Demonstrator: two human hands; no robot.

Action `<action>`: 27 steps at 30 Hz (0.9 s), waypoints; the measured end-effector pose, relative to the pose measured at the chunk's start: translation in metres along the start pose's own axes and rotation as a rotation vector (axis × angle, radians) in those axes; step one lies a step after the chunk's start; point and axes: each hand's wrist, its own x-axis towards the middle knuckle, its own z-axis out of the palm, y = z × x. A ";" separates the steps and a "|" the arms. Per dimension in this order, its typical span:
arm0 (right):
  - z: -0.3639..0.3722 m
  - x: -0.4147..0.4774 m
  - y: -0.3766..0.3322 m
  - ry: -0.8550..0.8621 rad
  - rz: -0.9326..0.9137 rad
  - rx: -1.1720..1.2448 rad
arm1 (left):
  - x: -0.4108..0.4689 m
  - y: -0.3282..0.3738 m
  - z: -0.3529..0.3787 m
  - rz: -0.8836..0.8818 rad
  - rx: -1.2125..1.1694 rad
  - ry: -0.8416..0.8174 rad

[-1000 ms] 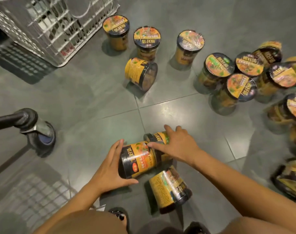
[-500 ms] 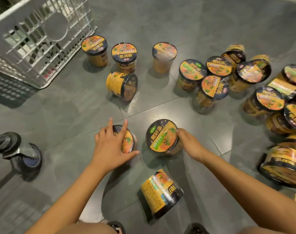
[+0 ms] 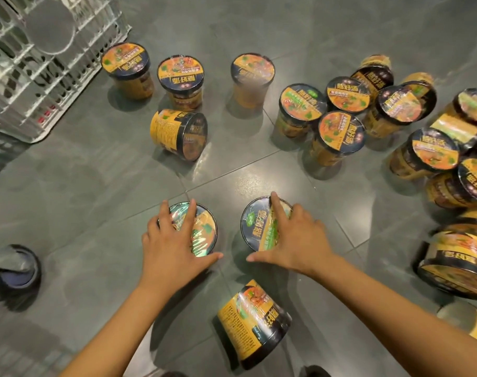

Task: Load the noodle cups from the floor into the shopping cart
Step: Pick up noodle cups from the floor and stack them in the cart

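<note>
Two yellow-and-black noodle cups stand upright on the grey tiled floor in front of me. My left hand point(image 3: 172, 248) lies spread over the lid of the left cup point(image 3: 206, 232), fingers at its far rim and thumb along its near side. In the same way my right hand point(image 3: 294, 240) covers the right cup point(image 3: 255, 224). A third cup point(image 3: 255, 319) lies on its side just below my hands. The white shopping cart basket point(image 3: 41, 77) is at the top left.
Three cups point(image 3: 181, 80) stand in a row at the back, with one tipped cup point(image 3: 180, 134) before them. Several more cups point(image 3: 340, 134) crowd the right side, some tipped. A cart wheel point(image 3: 14, 270) sits at the left edge.
The two cups, lying in my hands a second ago, now stand upright. Both hands have moved onto their lids; the right hand came up from the cup's side.
</note>
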 end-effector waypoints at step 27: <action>-0.438 -0.288 -0.040 -0.145 0.015 0.127 | -0.172 0.115 -0.559 -0.288 -0.254 -0.201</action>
